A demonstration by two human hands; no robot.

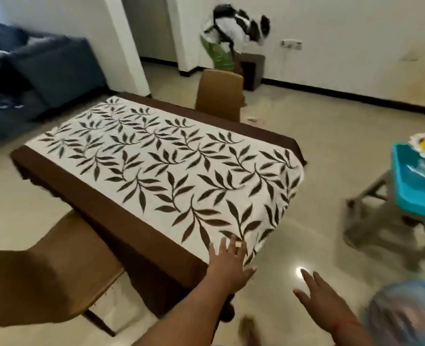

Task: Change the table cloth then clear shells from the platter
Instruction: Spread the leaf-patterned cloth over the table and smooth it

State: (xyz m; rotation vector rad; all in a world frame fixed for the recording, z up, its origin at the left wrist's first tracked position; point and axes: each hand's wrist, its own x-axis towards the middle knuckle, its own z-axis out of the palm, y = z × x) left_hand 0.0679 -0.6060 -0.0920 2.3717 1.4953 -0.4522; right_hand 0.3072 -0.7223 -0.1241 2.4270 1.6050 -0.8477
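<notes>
My left hand (pixel 227 260) lies flat with fingers spread on the near corner of the table cloth (pixel 161 166), pressing it, pinching nothing. My right hand (pixel 316 293) hangs over the floor just beside that corner, fingers straight and apart, holding nothing. The cloth already covers the table, and its long axis runs away from me toward the upper left. The platter (pixel 416 186), I think, is the blue tray on the stool (pixel 371 196) to my right, well apart from the table, so my right hand is nearer. Open floor lies between; 2 chairs stand on the other sides.
</notes>
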